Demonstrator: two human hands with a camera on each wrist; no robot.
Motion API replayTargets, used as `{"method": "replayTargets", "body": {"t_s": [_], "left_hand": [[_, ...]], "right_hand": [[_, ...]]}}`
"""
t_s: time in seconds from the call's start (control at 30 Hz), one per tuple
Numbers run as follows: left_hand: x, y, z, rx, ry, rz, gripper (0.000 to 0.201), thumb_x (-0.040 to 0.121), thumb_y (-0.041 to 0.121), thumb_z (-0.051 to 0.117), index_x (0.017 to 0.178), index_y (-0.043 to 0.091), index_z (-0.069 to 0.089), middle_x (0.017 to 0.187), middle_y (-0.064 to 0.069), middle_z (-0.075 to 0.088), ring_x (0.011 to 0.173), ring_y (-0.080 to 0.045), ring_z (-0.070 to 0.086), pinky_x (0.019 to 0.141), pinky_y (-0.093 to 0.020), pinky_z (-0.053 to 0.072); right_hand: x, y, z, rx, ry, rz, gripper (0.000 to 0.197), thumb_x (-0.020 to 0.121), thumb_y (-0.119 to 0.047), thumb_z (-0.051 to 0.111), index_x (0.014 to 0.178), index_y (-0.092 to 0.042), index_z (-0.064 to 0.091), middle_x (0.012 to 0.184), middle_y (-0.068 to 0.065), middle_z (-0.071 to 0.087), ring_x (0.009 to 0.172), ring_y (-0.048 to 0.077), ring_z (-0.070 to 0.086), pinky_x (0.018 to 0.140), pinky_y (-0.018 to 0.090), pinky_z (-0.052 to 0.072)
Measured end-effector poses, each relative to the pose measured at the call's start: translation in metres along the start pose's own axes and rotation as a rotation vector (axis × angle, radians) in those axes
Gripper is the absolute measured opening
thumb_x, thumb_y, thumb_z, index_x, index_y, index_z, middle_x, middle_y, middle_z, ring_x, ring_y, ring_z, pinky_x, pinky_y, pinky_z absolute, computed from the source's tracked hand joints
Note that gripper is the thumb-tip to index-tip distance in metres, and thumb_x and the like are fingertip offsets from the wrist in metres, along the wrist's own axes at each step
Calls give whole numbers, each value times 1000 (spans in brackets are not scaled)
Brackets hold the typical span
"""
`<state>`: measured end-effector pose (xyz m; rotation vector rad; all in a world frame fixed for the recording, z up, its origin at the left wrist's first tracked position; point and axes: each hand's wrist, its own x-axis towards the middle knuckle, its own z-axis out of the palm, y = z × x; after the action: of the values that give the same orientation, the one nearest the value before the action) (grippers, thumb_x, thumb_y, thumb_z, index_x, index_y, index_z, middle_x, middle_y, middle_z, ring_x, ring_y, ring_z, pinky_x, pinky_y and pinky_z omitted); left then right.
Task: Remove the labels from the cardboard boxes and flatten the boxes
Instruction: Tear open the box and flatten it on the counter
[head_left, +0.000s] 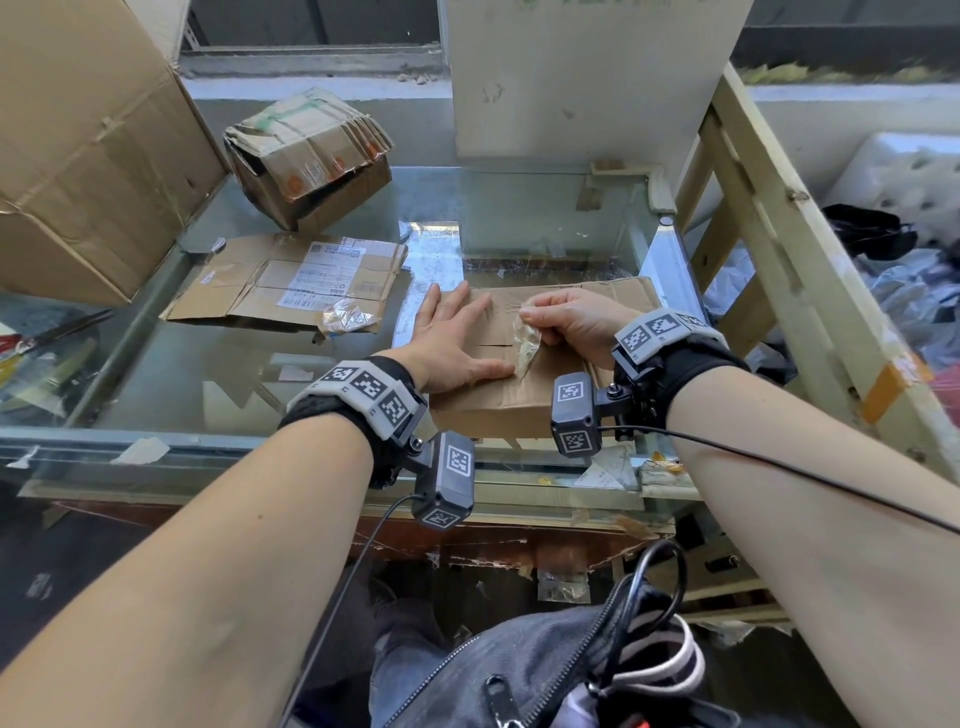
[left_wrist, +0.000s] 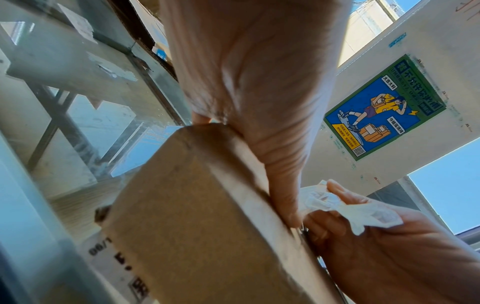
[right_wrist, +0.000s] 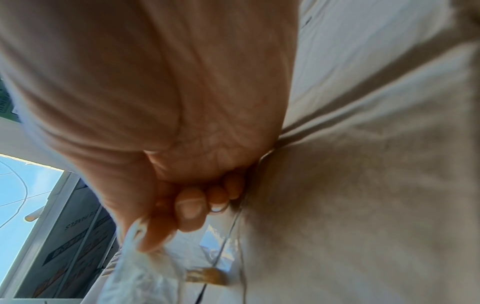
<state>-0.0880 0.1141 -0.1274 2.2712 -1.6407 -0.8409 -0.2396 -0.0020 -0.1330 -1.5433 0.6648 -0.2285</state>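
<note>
A closed brown cardboard box (head_left: 561, 384) lies flat on the glass counter (head_left: 218, 384) in front of me. My left hand (head_left: 457, 332) presses flat on its top, fingers straight; in the left wrist view the thumb (left_wrist: 283, 197) lies along the box (left_wrist: 197, 216) edge. My right hand (head_left: 566, 322) pinches a crumpled strip of clear tape (head_left: 527, 343) that still hangs to the box top. That same tape (left_wrist: 345, 207) shows white in the left wrist view and at the fingertips (right_wrist: 155, 236) in the right wrist view. A flattened box (head_left: 291, 283) with white labels lies to the left.
A crushed box (head_left: 311, 156) sits at the back of the counter, a big open carton (head_left: 88, 156) at far left. A ball of tape (head_left: 345, 319) lies on the flattened box. Red-handled scissors (head_left: 36, 338) rest at the left edge. A wooden frame (head_left: 779, 249) stands close on the right.
</note>
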Motion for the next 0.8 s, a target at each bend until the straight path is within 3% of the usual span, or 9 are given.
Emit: {"method": "replayTargets", "body": {"t_s": [0.27,0.53,0.8], "left_hand": [[-1,2,1,16,19,0,80,91,50,57,154,31,11,162,7,-9,145,-19,-24,116,-36,-13],[1,-1,3,6,33,0,78,91,51,56,154,32,14,162,8,-7,146,-18,-23,117,-35,-12],[3,-2,4,14,40,4,77,92,51,55,154,31,14,162,7,-7,146,-19,-23,117,-36,-12]], "right_hand": [[1,3,-3,55,-2,7,40,95,-8,50,55,-13,45,51,-3,39,52,10,33,57,23,28],[0,2,-3,89,5,19,35,95,-8,49,60,-10,44,57,3,38,54,11,34,57,21,30],[-1,2,-4,139,19,20,32,94,-6,48,63,-9,46,56,1,40,53,10,36,55,19,32]]}}
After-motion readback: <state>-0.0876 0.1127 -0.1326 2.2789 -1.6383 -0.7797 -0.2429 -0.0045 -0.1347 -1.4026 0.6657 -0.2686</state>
